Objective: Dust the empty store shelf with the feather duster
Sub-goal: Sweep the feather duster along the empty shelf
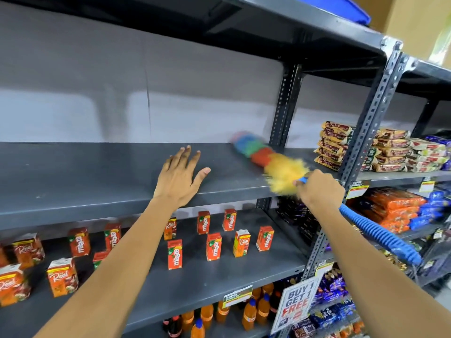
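The empty dark grey shelf [85, 172] runs across the middle of the view. A feather duster [263, 157] with blue, green, red and yellow fluff lies on its right part, blurred by motion. My right hand [319, 189] is shut on the duster's blue ribbed handle [380, 234], which sticks out down to the right. My left hand [180, 175] rests flat on the shelf near its front edge, fingers spread, holding nothing, left of the duster.
A slotted metal upright [285, 106] stands just behind the duster head. Stacked biscuit packs [334, 145] fill the shelf to the right. Several juice cartons [212, 245] stand on the shelf below, with orange drink bottles [249, 313] and a promo sign [296, 303] lower down.
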